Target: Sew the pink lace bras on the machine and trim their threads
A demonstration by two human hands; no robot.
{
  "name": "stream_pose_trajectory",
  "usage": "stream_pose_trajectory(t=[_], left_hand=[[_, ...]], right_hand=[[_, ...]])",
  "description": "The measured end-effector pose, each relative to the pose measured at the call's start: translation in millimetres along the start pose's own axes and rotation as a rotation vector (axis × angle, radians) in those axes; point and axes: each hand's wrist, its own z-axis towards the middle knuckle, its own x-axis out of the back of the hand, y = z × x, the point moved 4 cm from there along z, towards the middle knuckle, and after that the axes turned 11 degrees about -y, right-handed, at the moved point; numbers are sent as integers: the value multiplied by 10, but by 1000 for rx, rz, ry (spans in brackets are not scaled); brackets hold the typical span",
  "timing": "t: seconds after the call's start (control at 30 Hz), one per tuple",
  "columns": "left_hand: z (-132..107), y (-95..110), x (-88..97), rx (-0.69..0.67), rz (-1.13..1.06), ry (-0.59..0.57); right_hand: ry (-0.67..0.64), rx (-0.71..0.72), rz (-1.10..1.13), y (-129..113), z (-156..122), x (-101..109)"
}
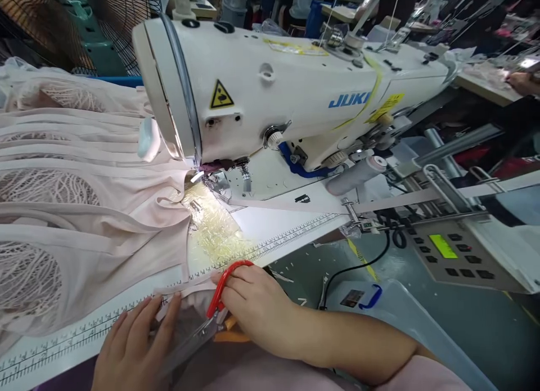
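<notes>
The ruler-marked white table (pixel 291 240) stands hemmed in — a wire-caged fan (pixel 90 39) at back left, workbenches (pixel 478 89) behind, a clear plastic bin (pixel 403 306) below at right — with a sewing machine (pixel 248 81) and pale garments (pixel 126 202) crowding it. At its near edge the right hand (pixel 261 309) grips red-handled scissors (pixel 220 294) beside a pale fabric strip (pixel 196 287); the left hand's (pixel 133 346) fingers touch that strip, though I cannot tell whether they pinch it.

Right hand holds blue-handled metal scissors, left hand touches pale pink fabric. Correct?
Not quite: the head view shows red-handled metal scissors, not blue-handled ones. The right hand does hold them, and the left hand touches pale pink fabric.
</notes>
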Motion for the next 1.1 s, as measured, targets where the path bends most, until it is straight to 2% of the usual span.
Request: stream_pose_trajectory(t=[0.7,0.8,0.97,1.03,1.1], left_hand=[[32,38,88,37,-23,-31],[64,44,92,26,3,32],[78,86,191,51,1,117],[-30,148,267,119,-61,175],[-211,277,319,151,-120,281]], right_hand=[[-28,26,1,5,25,-40],[1,12,-22,11,56,-99],[143,-7,-140,34,96,-143],[141,2,-80,20,111,-82],[89,-45,111,-13,139,31]])
